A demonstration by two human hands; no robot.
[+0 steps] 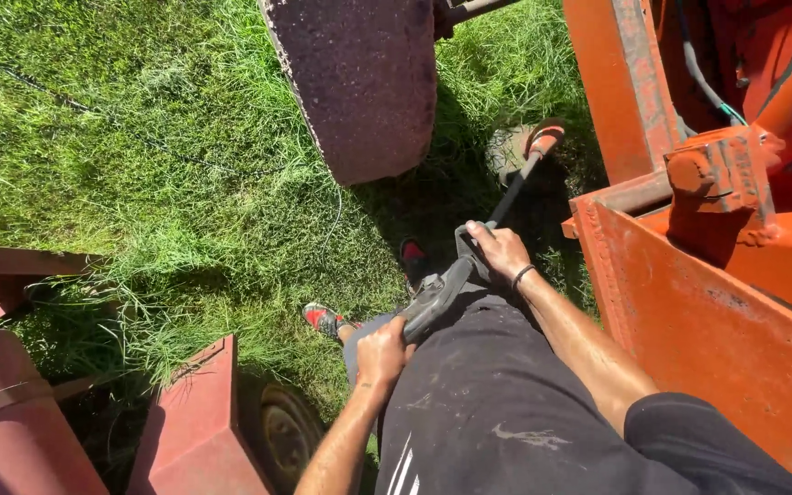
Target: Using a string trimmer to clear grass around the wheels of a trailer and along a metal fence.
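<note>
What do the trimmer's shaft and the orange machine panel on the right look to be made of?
Trimmer shaft: a thin, dark, smooth tube, likely painted or coated metal, though the look leaves that open. Orange machine panel: sheet steel by its look, with flat orange paint, rust specks and a worn edge. Both hands, left and right, grip the trimmer.

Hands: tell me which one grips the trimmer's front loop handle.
The right hand, wearing a dark wristband, grips the loop handle on the trimmer; the left hand holds the rear grip.

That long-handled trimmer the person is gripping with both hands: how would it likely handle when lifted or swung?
The trimmer probably stays stiff: its black shaft runs straight. It looks head-heavy, the orange head sitting far from the left hand and right hand. The two-handed grip suggests it is awkward to steady.
</note>
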